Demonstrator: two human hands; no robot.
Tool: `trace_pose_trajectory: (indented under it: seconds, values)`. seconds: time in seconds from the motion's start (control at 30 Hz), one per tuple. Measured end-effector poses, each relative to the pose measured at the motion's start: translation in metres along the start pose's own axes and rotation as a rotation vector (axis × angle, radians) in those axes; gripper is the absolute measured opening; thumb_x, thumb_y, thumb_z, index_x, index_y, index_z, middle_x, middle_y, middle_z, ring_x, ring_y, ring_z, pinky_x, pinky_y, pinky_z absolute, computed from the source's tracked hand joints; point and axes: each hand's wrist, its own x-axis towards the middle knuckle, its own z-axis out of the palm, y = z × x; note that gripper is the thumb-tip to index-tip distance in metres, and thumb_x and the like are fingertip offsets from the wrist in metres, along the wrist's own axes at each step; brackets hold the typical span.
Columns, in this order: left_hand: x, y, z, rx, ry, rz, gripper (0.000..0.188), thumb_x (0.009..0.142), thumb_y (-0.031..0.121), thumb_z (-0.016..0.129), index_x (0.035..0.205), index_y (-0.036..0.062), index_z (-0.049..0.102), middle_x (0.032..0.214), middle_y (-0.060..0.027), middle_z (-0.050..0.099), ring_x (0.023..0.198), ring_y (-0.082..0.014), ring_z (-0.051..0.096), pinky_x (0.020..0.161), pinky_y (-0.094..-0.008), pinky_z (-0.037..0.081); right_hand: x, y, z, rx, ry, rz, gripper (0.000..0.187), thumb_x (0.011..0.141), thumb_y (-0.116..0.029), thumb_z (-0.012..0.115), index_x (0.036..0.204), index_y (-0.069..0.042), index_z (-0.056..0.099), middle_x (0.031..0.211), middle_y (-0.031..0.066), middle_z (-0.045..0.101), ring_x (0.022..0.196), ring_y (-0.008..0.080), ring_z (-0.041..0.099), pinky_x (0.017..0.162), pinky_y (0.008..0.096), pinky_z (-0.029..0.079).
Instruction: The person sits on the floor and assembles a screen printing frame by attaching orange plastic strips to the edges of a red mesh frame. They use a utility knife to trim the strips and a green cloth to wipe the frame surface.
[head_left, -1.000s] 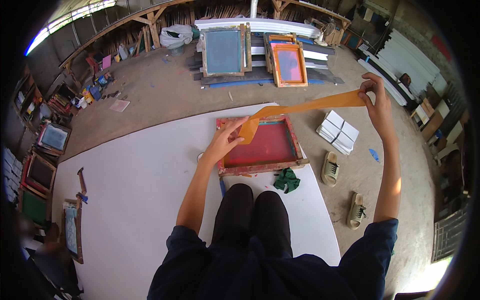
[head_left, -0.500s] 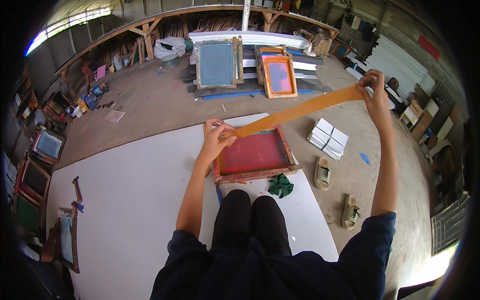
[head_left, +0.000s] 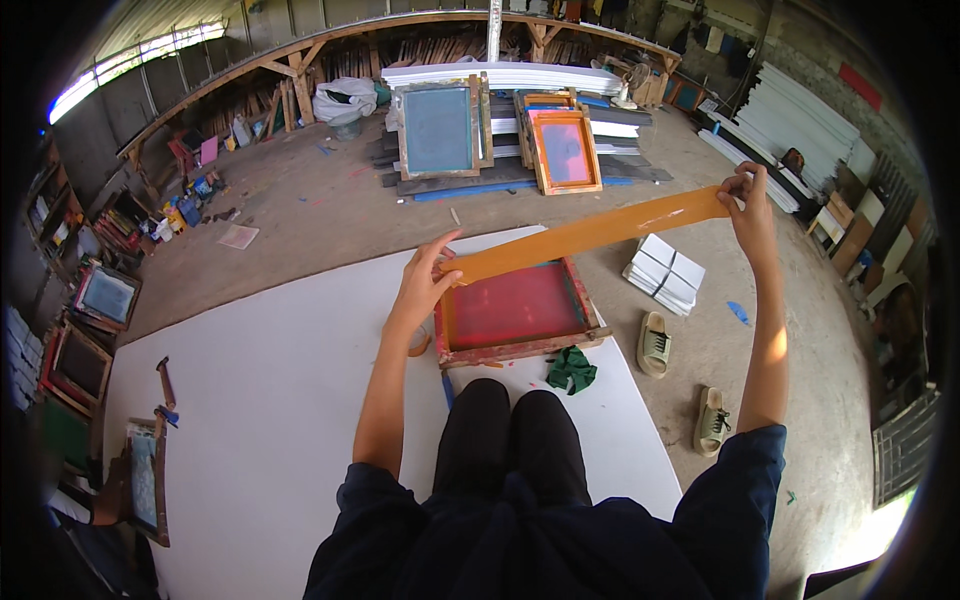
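Observation:
A strip of brown adhesive tape (head_left: 590,232) is stretched taut between my two hands, sloping up to the right. My left hand (head_left: 422,285) pinches its lower end, over the left side of a screen printing frame (head_left: 515,305). My right hand (head_left: 750,205) grips the other end, raised over the floor to the right. Beneath the strip, the frame with red-stained mesh and a worn wooden border lies flat on a white board (head_left: 270,400). A brown ring (head_left: 420,345), perhaps a tape roll, shows partly behind my left forearm. Near the frame's front edge sits a crumpled green cloth (head_left: 571,370).
Right of the board are a strapped white paper stack (head_left: 664,274) and two sandals (head_left: 654,344). A hammer (head_left: 166,385) lies on the board's left side. More screens (head_left: 438,130) lean against stacked sheets at the back. Someone's arm (head_left: 112,492) shows at lower left.
The tape has turned so its broad face shows more, and it hangs straighter. My left fingers have shifted on its end; my right hand has dropped slightly. The whole view has shifted a little.

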Motion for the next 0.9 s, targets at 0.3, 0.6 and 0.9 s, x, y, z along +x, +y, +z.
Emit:
trace_pose_trajectory:
  seconds: [0.3, 0.6, 0.9]
  values:
    - [0.015, -0.028, -0.003, -0.273, 0.095, -0.219, 0.024, 0.081, 0.015, 0.071, 0.099, 0.0022, 0.063, 0.089, -0.0048, 0.066, 0.078, -0.0103, 0.061, 0.069, -0.0233, 0.049, -0.017, 0.033, 0.021, 0.127, 0.053, 0.148, 0.039, 0.081, 0.003, 0.061, 0.11, -0.007, 0.036, 0.084, 0.0085, 0.063, 0.079, 0.0182, 0.063, 0.074, 0.0315, 0.049]
    - [0.019, -0.016, -0.005, -0.444, 0.213, -0.298, 0.022, 0.087, 0.017, 0.065, 0.102, 0.0027, 0.062, 0.081, -0.0008, 0.061, 0.073, -0.0057, 0.055, 0.063, -0.0215, 0.044, -0.032, 0.037, 0.034, 0.294, 0.027, 0.192, 0.039, 0.083, 0.005, 0.06, 0.111, -0.005, 0.034, 0.088, 0.0094, 0.059, 0.081, 0.0153, 0.061, 0.07, 0.0277, 0.051]
    - [0.021, -0.013, -0.001, -0.183, 0.437, -0.213, 0.016, 0.088, 0.018, 0.063, 0.095, 0.0043, 0.067, 0.076, 0.0004, 0.057, 0.049, -0.006, 0.043, 0.044, -0.0206, 0.034, -0.032, 0.045, 0.049, 0.317, 0.065, 0.243, 0.041, 0.083, 0.002, 0.061, 0.113, -0.006, 0.036, 0.09, 0.0078, 0.061, 0.084, 0.0149, 0.06, 0.075, 0.0296, 0.049]
